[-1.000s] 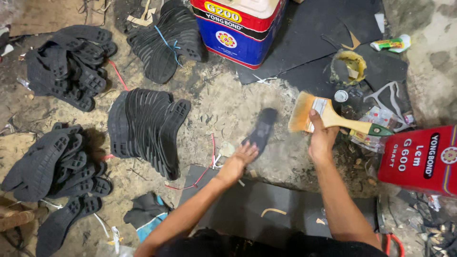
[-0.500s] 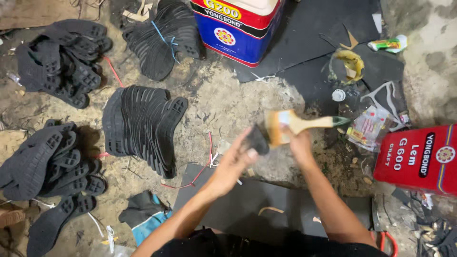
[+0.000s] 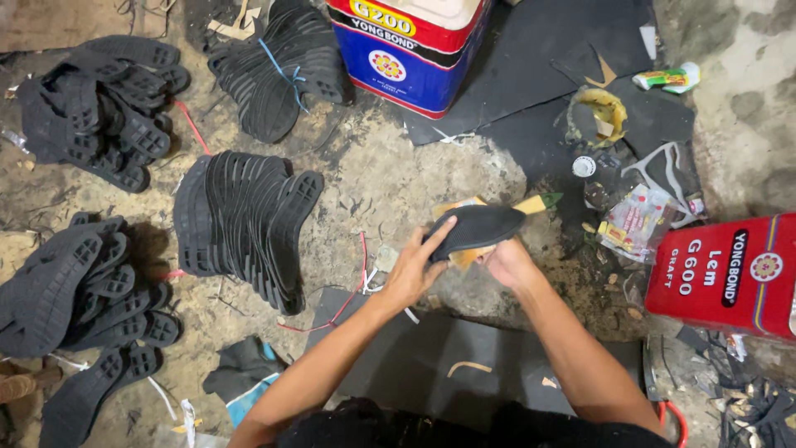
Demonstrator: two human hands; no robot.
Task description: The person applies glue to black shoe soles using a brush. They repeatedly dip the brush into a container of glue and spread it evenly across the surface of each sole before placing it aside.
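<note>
Head view — a black shoe sole (image 3: 474,229) is pinched in the left hand (image 3: 412,270), raised over the floor, so the brush (image 3: 489,217) gripped by the right hand (image 3: 507,261) can reach beneath it.

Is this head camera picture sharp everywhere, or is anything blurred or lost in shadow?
Head view: the left hand, right hand and the black sole between them look sharp; light is soft and even, with no strong glare; the stacked soles stay readable, though tread detail sinks into the black rubber.
</note>
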